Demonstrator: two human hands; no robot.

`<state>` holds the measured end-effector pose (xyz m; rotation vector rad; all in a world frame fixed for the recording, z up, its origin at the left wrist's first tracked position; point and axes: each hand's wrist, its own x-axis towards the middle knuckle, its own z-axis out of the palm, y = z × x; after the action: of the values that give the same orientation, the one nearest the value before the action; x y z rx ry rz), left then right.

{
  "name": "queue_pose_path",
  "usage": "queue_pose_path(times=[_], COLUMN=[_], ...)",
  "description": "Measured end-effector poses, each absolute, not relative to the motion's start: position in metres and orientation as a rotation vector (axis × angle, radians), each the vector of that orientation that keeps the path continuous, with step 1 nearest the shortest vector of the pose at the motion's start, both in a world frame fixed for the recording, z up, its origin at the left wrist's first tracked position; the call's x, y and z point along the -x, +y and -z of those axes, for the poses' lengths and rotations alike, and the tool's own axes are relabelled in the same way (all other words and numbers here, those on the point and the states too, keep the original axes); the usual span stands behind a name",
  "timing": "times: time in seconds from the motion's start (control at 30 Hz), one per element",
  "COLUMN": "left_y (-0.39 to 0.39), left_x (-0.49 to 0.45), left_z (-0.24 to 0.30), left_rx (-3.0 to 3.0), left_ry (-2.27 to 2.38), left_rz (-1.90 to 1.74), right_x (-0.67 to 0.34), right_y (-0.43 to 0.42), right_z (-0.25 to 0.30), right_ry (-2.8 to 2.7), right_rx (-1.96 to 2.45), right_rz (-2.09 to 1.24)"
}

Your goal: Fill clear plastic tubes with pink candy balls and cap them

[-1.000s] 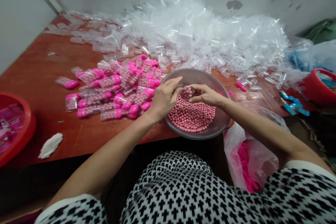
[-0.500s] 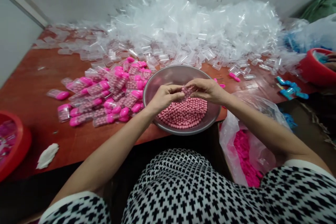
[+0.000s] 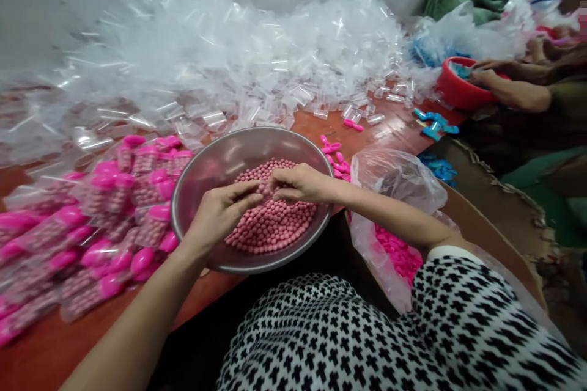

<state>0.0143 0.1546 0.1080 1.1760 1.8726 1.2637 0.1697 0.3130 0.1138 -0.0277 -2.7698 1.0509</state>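
Over a metal bowl (image 3: 186, 195) of round pink beads (image 3: 275, 229), both of my hands meet. Between the fingertips is a small clear container with pink beads (image 3: 265, 191), partly covered by the fingers. My left hand (image 3: 224, 208) pinches it from the left, thumb and fingers closed. My right hand (image 3: 300, 183) grips its other side, fingers bent round it. To the left of the bowl lies a heap of clear bead-filled containers with bright pink caps (image 3: 107, 201).
Clear empty containers (image 3: 238, 43) are piled along the wall. Right of the bowl are loose pink caps (image 3: 337, 159) and a plastic bag (image 3: 389, 174) with more pink pieces. Farther right lie blue pieces (image 3: 435, 125); another person's hands (image 3: 490, 76) are at a red basin (image 3: 454, 88).
My view has swung to the right, so the bowl and heap appear farther left and more of the other person shows. Both hands still hold the small container, now low over the beads.
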Motion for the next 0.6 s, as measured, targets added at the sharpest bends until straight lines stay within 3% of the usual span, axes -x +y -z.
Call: queue_pose_path(times=[0.2,0.4,0.6], left_y=[0.153,0.155,0.154], left_x=[-0.020,-0.022,-0.019], left_z=[-0.118,-0.122,-0.122], left_rx=[-0.816,-0.578,-0.568], left_ry=[1.766,1.613,1.700], left_rz=[-1.425,-1.518,-1.470], right_x=[-0.193,-0.186,-0.159], right_y=[0.349,0.447,0.471], right_z=[-0.120,-0.117,-0.093], right_ry=[-2.653,-2.723,-2.770], right_rx=[0.144,1.334,1.622], right_rz=[-0.917,-0.358,-0.258])
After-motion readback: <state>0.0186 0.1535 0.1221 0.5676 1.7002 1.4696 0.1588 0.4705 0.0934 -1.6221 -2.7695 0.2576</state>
